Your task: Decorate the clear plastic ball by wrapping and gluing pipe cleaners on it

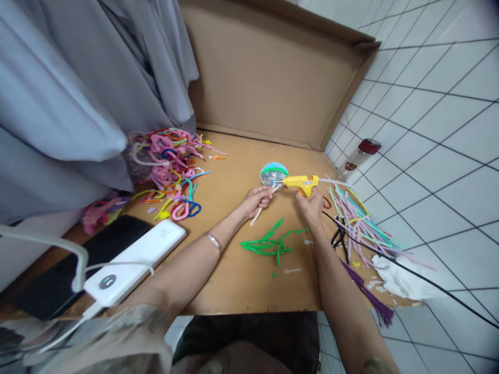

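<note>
My right hand (310,202) is wrapped round the handle of a yellow hot glue gun (298,182), a glue stick poking out of its back end. The gun's nozzle points left, at the end of a pale pipe cleaner (256,215) pinched in my left hand (258,200). Just beyond the nozzle rests a round clear object (268,178) with blue and green bands round its top; what it is made of I cannot tell. Nearer to me, several bent green pipe cleaners (267,246) lie on the table.
A heap of pink and coloured pipe cleaners (171,156) is at left, beside grey cloth (156,62). A white power bank (136,262) lies front left. Loose pipe cleaners (358,223), a black cable (390,257) and a red-lidded bottle (358,158) are at right. Cardboard (273,72) stands behind.
</note>
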`<state>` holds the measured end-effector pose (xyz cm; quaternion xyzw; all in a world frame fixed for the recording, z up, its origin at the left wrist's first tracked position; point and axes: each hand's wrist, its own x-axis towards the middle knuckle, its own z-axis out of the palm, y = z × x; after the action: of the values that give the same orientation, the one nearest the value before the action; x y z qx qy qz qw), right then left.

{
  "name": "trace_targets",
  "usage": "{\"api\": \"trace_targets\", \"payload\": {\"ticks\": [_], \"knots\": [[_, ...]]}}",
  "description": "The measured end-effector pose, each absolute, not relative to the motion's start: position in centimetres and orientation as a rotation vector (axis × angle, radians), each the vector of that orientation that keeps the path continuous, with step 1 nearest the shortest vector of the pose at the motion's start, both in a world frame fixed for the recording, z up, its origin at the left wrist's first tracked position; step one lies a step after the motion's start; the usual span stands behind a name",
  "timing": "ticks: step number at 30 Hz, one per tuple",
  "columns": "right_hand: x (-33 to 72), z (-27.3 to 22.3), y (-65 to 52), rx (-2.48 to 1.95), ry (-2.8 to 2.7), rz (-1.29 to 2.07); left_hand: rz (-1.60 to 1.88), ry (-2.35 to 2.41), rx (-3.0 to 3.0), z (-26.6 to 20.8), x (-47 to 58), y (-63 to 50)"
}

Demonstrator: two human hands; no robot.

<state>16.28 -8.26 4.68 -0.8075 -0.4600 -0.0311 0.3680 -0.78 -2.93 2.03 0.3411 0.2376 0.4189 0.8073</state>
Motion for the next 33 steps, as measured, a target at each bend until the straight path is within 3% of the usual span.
{"api": "trace_targets", "payload": {"ticks": [33], "knots": [[16.66,3.99,-7.93,-2.02,-1.148,-0.085,0.908,0.49,0.709,1.87,-0.84,-2.81]]}}
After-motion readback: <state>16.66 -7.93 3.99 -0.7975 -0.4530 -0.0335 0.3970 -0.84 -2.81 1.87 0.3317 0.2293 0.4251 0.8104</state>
